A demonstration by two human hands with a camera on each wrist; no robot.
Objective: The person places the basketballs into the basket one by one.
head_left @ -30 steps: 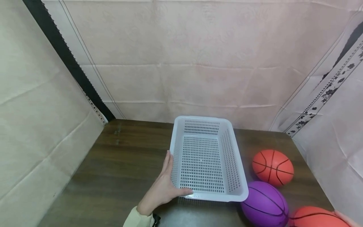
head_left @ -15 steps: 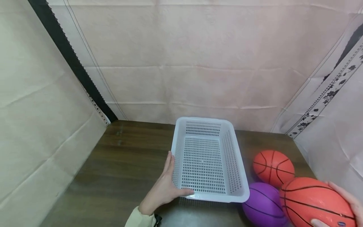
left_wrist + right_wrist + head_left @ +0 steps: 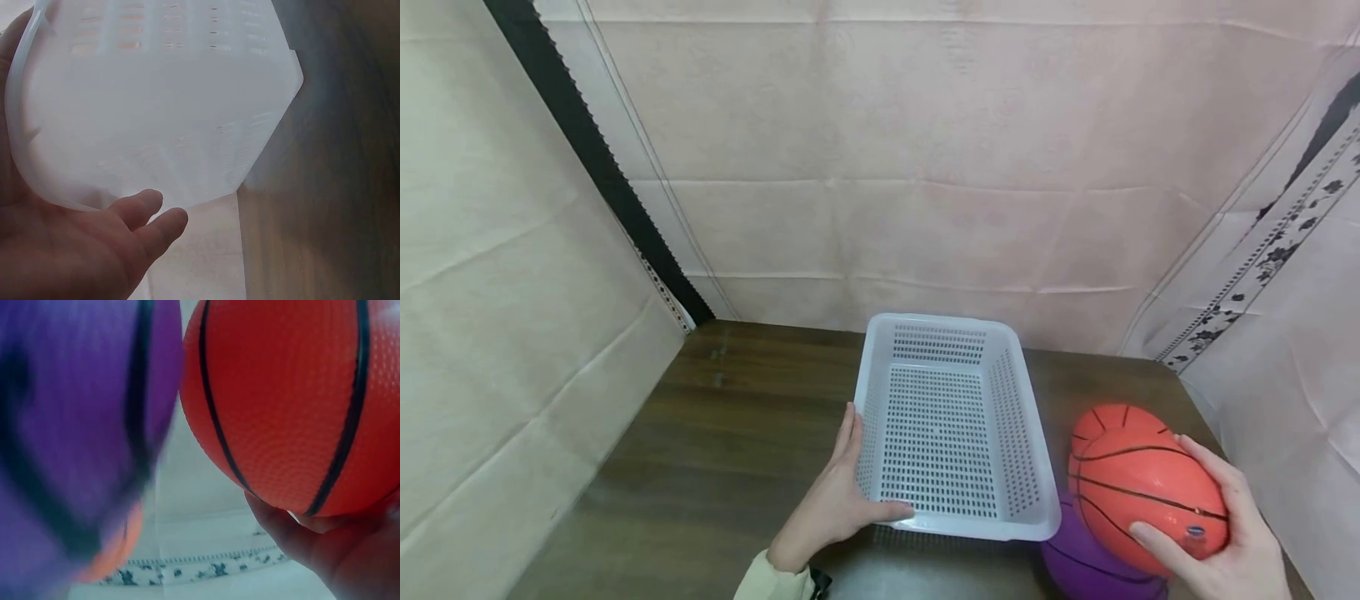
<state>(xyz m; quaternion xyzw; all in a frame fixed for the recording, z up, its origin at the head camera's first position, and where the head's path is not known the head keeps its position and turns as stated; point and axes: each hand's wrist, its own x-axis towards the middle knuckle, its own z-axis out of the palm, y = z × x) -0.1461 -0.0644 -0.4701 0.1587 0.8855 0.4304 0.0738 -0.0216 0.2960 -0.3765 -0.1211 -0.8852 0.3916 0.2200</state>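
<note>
A white plastic basket point(image 3: 958, 528) with slotted walls and floor sits on the table, nothing inside it. My left hand point(image 3: 833, 506) holds its near left corner, thumb over the rim and fingers along the outer wall; the left wrist view shows the basket's outside point(image 3: 156, 81) close up. My right hand point(image 3: 1236, 533) grips a red toy basketball point(image 3: 1150, 492) from its right side. That ball overlaps a purple basketball point(image 3: 1086, 550) and a second red basketball point(image 3: 1112, 417) in the head view. From the right wrist, the purple ball point(image 3: 69, 412) looms left of the held one.
The dark wooden table point(image 3: 737, 467) runs back to a pale cloth wall point(image 3: 925, 167). More cloth hangs at the left point(image 3: 512, 292) and right point(image 3: 1300, 375), with a flower-patterned border on the right side.
My right hand has come in from the lower right corner, carrying the red basketball leftward and up until it covers part of the other two balls. My left hand and the basket stay put.
</note>
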